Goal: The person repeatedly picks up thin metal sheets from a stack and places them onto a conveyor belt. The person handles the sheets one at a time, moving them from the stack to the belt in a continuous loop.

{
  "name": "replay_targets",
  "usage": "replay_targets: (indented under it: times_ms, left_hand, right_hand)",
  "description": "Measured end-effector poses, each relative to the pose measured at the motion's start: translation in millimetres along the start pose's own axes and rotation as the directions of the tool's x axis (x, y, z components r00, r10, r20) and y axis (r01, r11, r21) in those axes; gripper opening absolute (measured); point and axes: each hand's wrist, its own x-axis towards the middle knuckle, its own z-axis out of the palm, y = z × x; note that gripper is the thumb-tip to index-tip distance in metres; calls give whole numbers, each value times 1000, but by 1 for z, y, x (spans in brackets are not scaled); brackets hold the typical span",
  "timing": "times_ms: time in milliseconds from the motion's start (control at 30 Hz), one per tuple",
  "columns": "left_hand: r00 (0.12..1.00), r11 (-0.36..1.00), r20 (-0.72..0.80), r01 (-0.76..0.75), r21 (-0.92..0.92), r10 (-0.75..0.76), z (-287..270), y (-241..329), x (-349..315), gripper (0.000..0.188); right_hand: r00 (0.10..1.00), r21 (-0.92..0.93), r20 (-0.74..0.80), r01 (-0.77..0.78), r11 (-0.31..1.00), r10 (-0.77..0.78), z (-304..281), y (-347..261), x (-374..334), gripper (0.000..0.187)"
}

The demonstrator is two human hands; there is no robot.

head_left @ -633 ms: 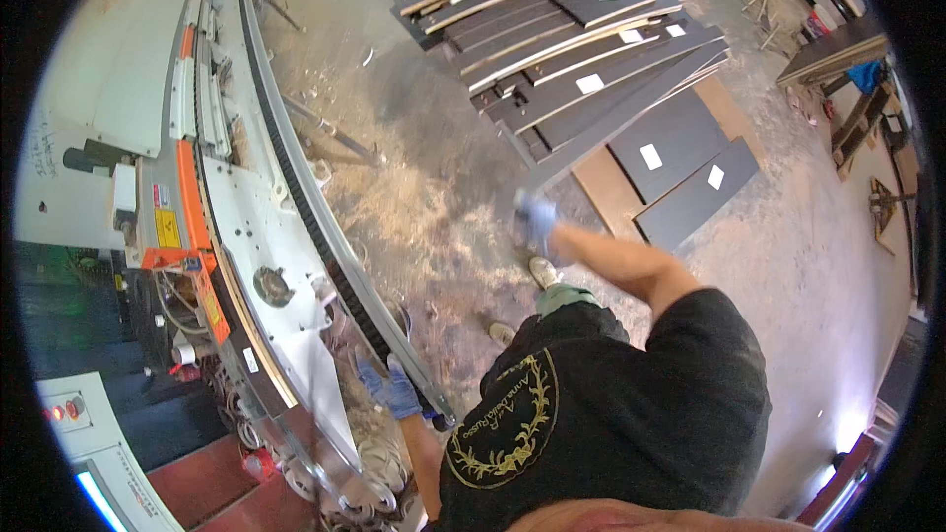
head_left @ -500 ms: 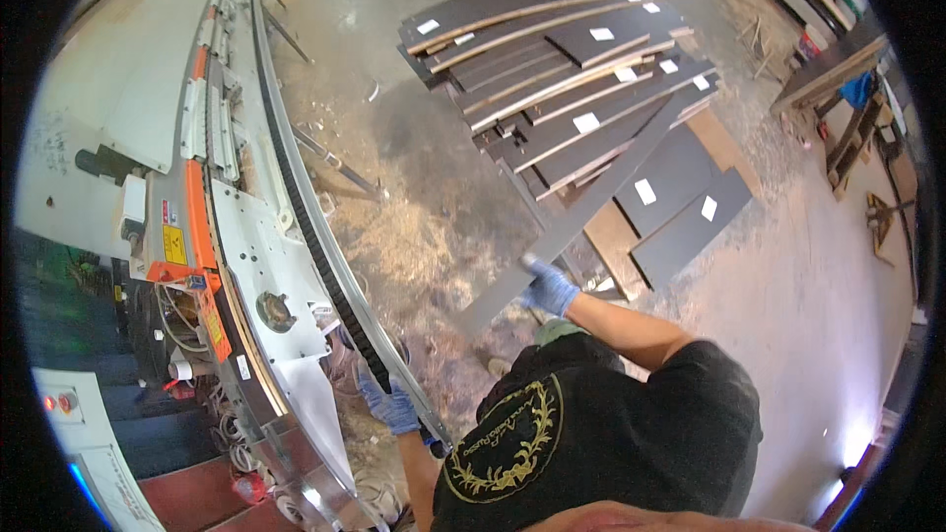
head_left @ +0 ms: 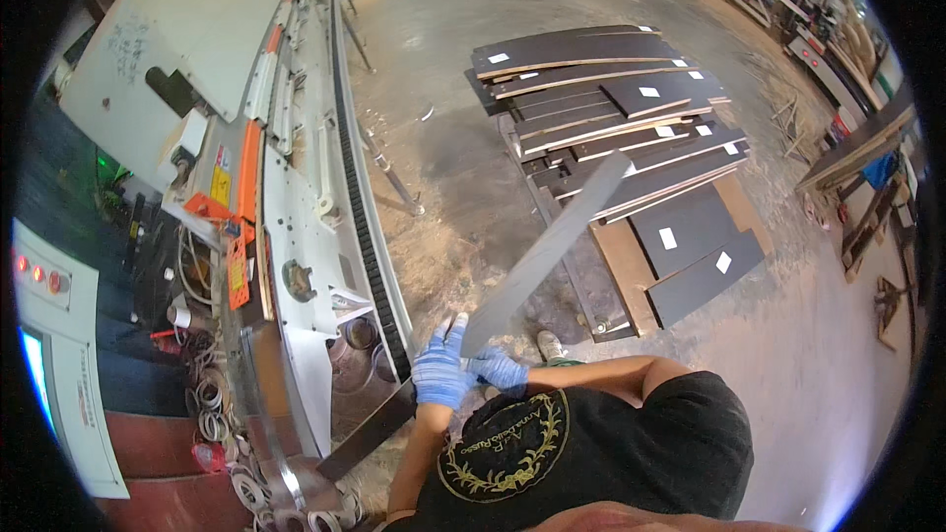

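Observation:
A long, narrow dark panel strip (head_left: 554, 248) lies slantwise across my front. Its far end reaches over the stacked panels, and its near end (head_left: 370, 432) comes down beside the machine's end. My left hand (head_left: 443, 366), in a blue-and-white glove, is wrapped around the strip near its middle. Just to the right, my right hand (head_left: 500, 371), gloved alike, grips the strip's right edge, its fingers partly hidden by the strip.
Along the left runs a long white-and-orange machine (head_left: 286, 207) with a black belt track (head_left: 370, 256). Dark panels with white labels (head_left: 680, 227) are stacked on a low support ahead. A control panel (head_left: 59, 335) stands at the far left. Sawdust (head_left: 443, 256) covers the floor between.
My left hand has left the end of the belt track and taken hold of the strip. My right hand has come left and nearer with the strip. The view has shifted.

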Motion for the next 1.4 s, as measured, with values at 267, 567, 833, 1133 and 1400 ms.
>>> replay_targets:
  times_ms: [267, 567, 833, 1133, 1400]
  left_hand:
    - [788, 954, -547, 164, -252, -281, 20, -123, -123, 65]
    - [451, 568, -444, 805, -171, -774, -8, -205, -239, 72]
    - [487, 550, -573, 832, 75, -659, 12, -291, -262, 54]
    - [348, 324, -600, 934, 152, -720, -8, -348, -197, 48]
    - [343, 319, -545, 937, 142, -765, -16, -342, -185, 49]
  right_hand:
    - [952, -49, 305, 35, 998, -19, -3, -3, 2, 34]
    - [927, 64, 90, -370, 927, 364, -9, 11, -7, 26]
    - [931, -1, 106, -352, 936, 350, -3, 7, -1, 34]
    - [934, 19, 63, -353, 935, 351, -14, 15, 5, 28]
    - [933, -51, 61, -352, 935, 354, -15, 20, 8, 27]
